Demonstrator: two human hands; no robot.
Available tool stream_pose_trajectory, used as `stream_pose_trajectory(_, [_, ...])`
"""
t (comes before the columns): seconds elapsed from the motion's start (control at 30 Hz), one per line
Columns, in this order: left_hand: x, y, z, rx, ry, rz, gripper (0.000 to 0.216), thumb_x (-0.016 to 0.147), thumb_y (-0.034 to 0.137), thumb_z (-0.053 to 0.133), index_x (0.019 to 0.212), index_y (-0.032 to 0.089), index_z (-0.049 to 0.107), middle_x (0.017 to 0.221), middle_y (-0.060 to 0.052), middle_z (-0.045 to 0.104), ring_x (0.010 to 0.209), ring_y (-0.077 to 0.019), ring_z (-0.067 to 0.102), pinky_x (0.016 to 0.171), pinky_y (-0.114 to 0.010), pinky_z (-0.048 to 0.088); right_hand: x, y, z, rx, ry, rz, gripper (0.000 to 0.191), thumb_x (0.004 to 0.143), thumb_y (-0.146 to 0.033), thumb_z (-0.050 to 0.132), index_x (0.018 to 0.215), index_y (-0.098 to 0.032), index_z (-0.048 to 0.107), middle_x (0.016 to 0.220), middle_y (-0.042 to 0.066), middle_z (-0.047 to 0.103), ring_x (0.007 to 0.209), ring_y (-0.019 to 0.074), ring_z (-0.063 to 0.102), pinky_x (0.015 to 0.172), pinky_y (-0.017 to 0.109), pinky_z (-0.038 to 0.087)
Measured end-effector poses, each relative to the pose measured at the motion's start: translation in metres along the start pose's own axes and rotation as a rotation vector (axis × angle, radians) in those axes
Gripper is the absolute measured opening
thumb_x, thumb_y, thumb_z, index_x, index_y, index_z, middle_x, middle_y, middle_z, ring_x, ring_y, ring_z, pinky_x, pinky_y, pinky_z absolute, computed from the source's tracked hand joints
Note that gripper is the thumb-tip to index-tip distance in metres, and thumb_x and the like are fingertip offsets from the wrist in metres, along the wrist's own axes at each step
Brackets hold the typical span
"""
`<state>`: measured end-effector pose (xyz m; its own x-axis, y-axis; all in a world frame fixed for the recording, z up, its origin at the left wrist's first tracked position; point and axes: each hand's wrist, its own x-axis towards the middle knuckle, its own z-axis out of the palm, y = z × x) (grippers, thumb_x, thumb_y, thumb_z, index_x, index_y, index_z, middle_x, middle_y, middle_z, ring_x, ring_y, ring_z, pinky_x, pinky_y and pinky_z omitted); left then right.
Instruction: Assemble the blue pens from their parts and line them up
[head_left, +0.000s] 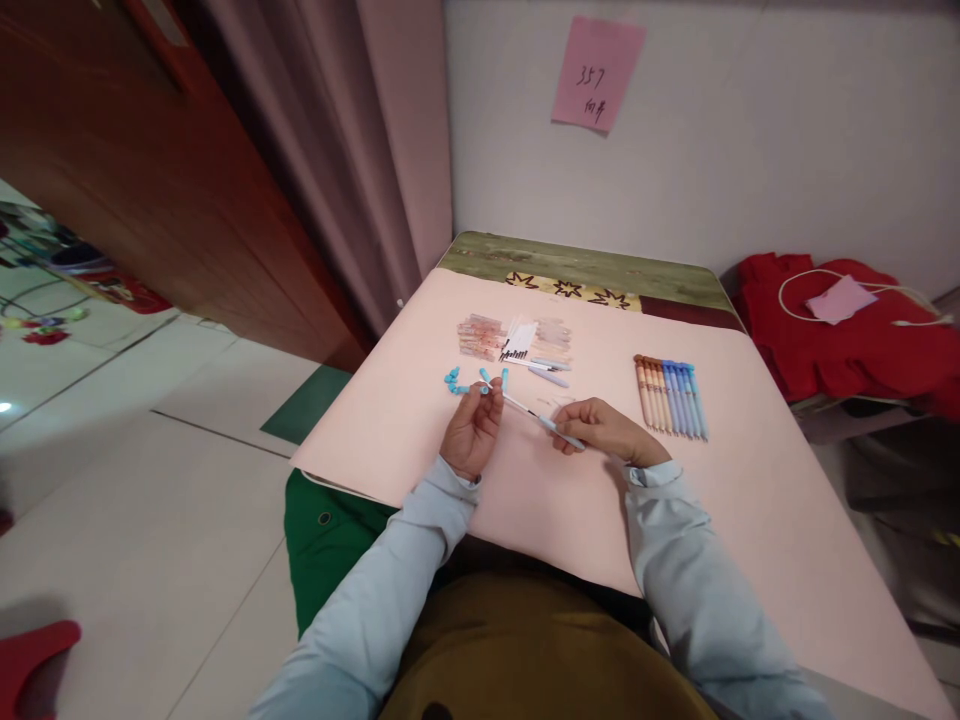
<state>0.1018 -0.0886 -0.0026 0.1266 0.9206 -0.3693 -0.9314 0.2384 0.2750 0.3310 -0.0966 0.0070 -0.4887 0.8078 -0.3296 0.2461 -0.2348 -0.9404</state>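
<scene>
My left hand point(474, 430) pinches the far end of a white pen refill point(519, 404). The refill slants down to the right and meets a light blue pen barrel point(564, 433), which my right hand point(604, 430) grips between thumb and fingers. How deep the refill sits in the barrel I cannot tell. Small bright blue pen caps point(452, 380) lie in a loose group just beyond my left fingertips. Further back are a bunch of white refills point(520, 340), a pile of brownish barrels point(480, 337) and a pile of pale barrels point(552, 340).
On the right of the pink-covered table point(750, 520), a row of assembled pens point(670, 398) runs from brown to blue. Red cloth point(847, 350) with a white cable lies beyond the right edge. A wall with a pink note point(598, 75) stands behind, a curtain point(390, 140) at left.
</scene>
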Motion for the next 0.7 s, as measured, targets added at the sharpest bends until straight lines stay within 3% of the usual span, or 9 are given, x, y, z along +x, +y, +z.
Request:
stream_pose_trajectory(0.2, [-0.002, 0.0, 0.002, 0.002, -0.009, -0.015, 0.025, 0.099, 0.014, 0.04, 0.097, 0.014, 0.065, 0.089, -0.007, 0.074, 0.088, -0.0119, 0.072, 0.078, -0.02, 0.059, 0.003, 0.001, 0.002, -0.027, 0.021, 0.0, 0.027, 0.08, -0.039, 0.066, 0.085, -0.013, 0.07, 0.075, 0.006, 0.071, 0.064, 0.0134, 0.063, 0.059, 0.023, 0.046])
stream_pose_trajectory(0.47, [-0.003, 0.0, 0.004, 0.041, 0.001, -0.011, 0.024, 0.099, 0.013, 0.042, 0.101, 0.015, 0.065, 0.09, -0.006, 0.073, 0.078, -0.0092, 0.072, 0.074, -0.018, 0.059, 0.012, -0.001, 0.019, 0.006, 0.113, -0.123, 0.027, 0.079, -0.042, 0.067, 0.082, -0.015, 0.069, 0.074, 0.004, 0.069, 0.065, 0.0131, 0.061, 0.066, 0.026, 0.051])
stream_pose_trajectory(0.7, [-0.003, 0.001, 0.004, 0.054, 0.006, -0.025, 0.022, 0.098, 0.013, 0.044, 0.102, 0.015, 0.065, 0.091, -0.007, 0.073, 0.076, -0.0093, 0.071, 0.071, -0.017, 0.059, 0.011, -0.002, 0.02, 0.028, 0.085, -0.117, 0.028, 0.08, -0.044, 0.068, 0.08, -0.016, 0.067, 0.071, 0.003, 0.066, 0.062, 0.0115, 0.059, 0.063, 0.025, 0.049])
